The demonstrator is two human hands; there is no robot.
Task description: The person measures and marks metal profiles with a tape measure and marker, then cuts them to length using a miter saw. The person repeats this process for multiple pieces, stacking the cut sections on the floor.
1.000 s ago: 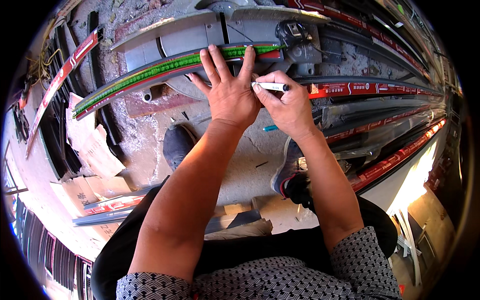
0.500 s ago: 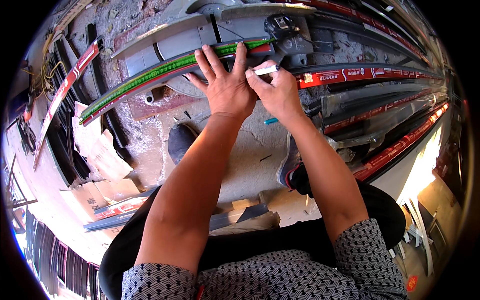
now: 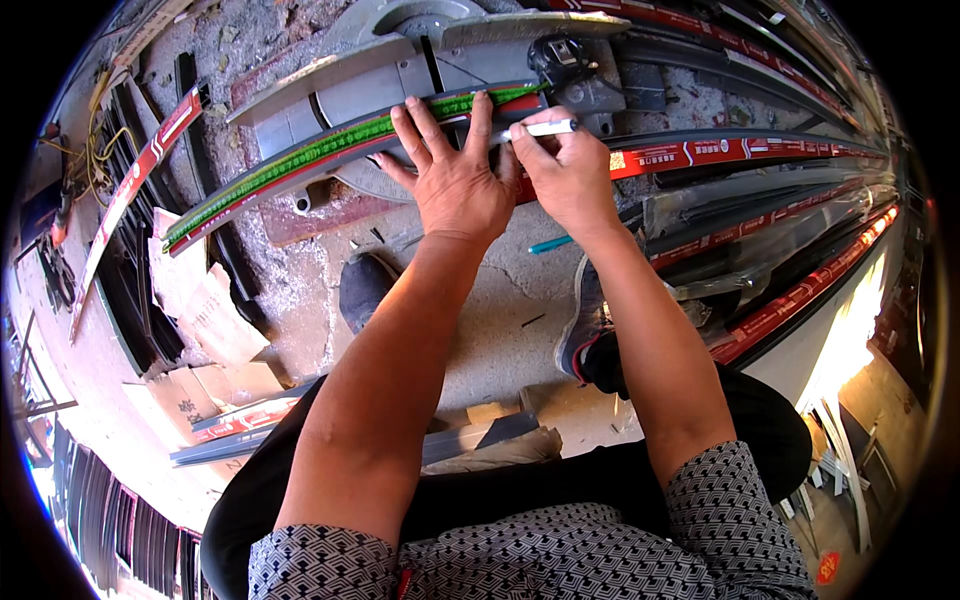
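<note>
My left hand [image 3: 452, 172] lies flat with spread fingers on a long dark metal profile with green tape [image 3: 300, 158] that rests across the grey base of a mitre saw [image 3: 400, 70]. My right hand [image 3: 565, 172] grips a white marker pen [image 3: 545, 128], its tip against the profile just right of my left fingers. To the right the same kind of profile carries red tape [image 3: 720, 152].
More taped profiles [image 3: 800, 290] lie stacked at the right. A teal pen [image 3: 550, 243] lies on the concrete floor between my shoes [image 3: 362, 288]. Cardboard scraps [image 3: 200, 310] and dark strips sit at the left. Offcuts [image 3: 240, 425] lie near my left knee.
Both hands have slid a little upward along the profile. The marker has turned and moved closer to my left fingers, onto the green-taped part.
</note>
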